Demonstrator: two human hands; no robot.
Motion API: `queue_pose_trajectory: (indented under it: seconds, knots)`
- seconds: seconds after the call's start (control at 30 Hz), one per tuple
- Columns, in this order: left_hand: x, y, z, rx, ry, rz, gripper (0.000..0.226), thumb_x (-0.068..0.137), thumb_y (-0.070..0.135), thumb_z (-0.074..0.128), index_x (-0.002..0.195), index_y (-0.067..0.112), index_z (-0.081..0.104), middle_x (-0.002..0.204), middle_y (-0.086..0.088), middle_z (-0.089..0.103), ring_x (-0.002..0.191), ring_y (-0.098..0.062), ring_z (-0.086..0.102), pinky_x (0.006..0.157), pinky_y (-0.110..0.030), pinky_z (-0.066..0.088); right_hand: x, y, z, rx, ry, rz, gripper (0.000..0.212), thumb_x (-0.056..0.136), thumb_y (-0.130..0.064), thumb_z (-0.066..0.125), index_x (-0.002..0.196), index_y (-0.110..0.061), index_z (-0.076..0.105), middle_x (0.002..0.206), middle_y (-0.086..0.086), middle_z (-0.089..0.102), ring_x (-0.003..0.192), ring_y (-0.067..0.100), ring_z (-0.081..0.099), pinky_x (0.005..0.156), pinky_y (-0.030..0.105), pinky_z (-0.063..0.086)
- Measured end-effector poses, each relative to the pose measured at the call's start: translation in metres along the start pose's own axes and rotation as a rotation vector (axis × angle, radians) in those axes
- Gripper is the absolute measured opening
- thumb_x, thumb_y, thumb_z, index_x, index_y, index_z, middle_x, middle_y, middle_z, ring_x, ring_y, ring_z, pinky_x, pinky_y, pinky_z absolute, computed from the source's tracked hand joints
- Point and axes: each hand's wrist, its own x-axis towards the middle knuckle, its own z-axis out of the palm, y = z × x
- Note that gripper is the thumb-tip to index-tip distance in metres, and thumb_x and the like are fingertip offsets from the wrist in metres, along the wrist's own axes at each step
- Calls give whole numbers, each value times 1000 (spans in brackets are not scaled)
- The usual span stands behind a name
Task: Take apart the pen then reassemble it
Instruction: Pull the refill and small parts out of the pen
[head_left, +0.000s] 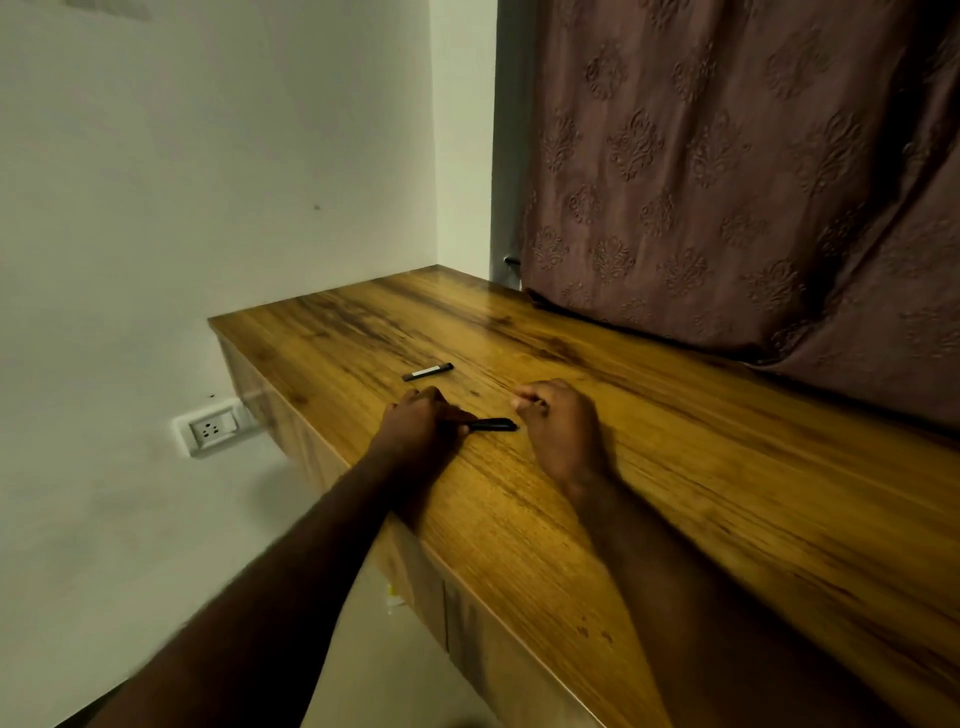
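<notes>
Desk (597, 519): long wood-grain laminate top with drawer fronts below, set into a corner between a white wall and a brown embossed curtain (753, 182).

Item 1, slim black pen body (493, 425): lies low over the desk between the two hands, its near end enclosed by the left hand (421, 423), its free tip pointing toward the right hand (558, 431). Whether it touches the surface cannot be told.

Item 2, short black pen piece with a pale band (427, 372): lies flat on the desk just beyond the left hand, apart from both hands; probably the cap or upper barrel, so the pen appears already partly taken apart.

Left grip: fingers curled narrow around the pen body. Right grip: fingers curled into a loose fist near the pen's free tip; whether a small part is pinched inside cannot be told.

Risks, as judged:
- Loose piece is cylindrical and the surface is glossy; a nudge from the left hand could roll it toward the desk's left edge and onto the floor.
- Small inner parts such as a spring or refill, if released, could spring away or vanish against the dark grain in dim light.
- Pulling off-axis could bend a thin refill.

Containers: none in view. No tray or cup holds the parts; drawers appear closed, contents unseen.
</notes>
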Motion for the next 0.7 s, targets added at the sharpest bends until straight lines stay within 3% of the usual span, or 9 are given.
queue_pose_trajectory:
  seconds: [0.07, 0.17, 0.27, 0.37, 0.5, 0.63, 0.7]
  knots:
    - [2, -1, 2, 1, -6, -23, 27, 84, 34, 65, 111, 36, 68, 105, -7, 63, 102, -28, 60, 88, -46, 50, -2, -9, 18, -111, -189, -91, 35, 89, -23, 64, 124, -16, 64, 125, 3, 63, 119, 20, 51, 101, 34, 42]
    - [2, -4, 0, -184, 12, -109, 37, 82, 29, 70, 118, 22, 66, 105, -12, 66, 96, -25, 64, 86, -35, 51, 1, -9, 24, -191, -293, -105, 39, 89, -24, 64, 128, -23, 60, 131, -2, 61, 125, 19, 44, 105, 36, 38]
    - [1, -15, -11, -506, 312, -312, 25, 87, 20, 65, 111, 10, 68, 102, -8, 71, 95, -23, 66, 82, -27, 48, 4, -6, 22, -253, -298, -86, 29, 91, -21, 62, 120, -22, 66, 122, 0, 65, 120, 21, 48, 101, 35, 41]
    - [6, -33, -22, -608, 518, -493, 25, 94, 21, 57, 110, 5, 67, 108, -12, 70, 101, -23, 63, 83, -25, 41, 4, -6, 23, -261, -266, -76, 22, 92, -16, 61, 111, -20, 70, 113, 1, 67, 114, 20, 52, 97, 34, 44]
    - [23, -53, -24, -506, 375, -554, 34, 92, 19, 60, 123, 5, 59, 121, -15, 65, 110, -25, 61, 90, -27, 44, 6, -5, 25, -248, -202, -38, 19, 92, -13, 60, 107, -18, 71, 110, 1, 66, 112, 19, 51, 91, 29, 43]
    - [42, -62, -22, -300, 208, -494, 48, 85, 28, 68, 128, 8, 57, 119, -14, 65, 105, -23, 64, 84, -23, 47, 7, -7, 28, -272, -146, -3, 22, 92, -9, 58, 108, -16, 71, 110, 5, 66, 110, 22, 53, 89, 29, 44]
    - [52, -65, -19, -164, 125, -445, 50, 83, 37, 68, 126, 12, 59, 118, -14, 65, 107, -27, 62, 93, -34, 51, 9, -4, 28, -272, -100, 20, 22, 92, -7, 58, 107, -16, 72, 110, 6, 66, 107, 23, 54, 85, 27, 44]
